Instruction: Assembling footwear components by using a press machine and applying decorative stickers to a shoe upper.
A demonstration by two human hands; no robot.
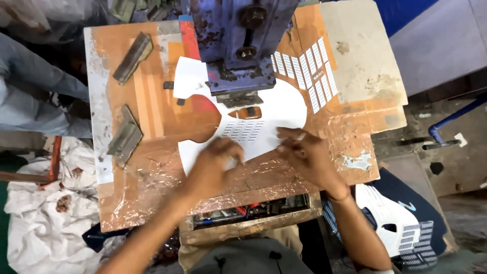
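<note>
A white curved cut-out sheet (276,109) with rows of small punched holes and one oval opening lies on the orange work board (152,106), partly under the head of a blue press machine (238,45). My left hand (215,165) presses down on the sheet's near left part. Its near right edge is pinched by the fingers of my right hand (304,152). Both hands rest on the crinkled plastic-covered front of the board.
Two grey metal blocks (133,57) (124,137) lie on the board's left side. Perforated white strips (309,71) sit right of the press. A stack of similar white pieces (401,223) lies at lower right, with white cloth (45,223) at lower left.
</note>
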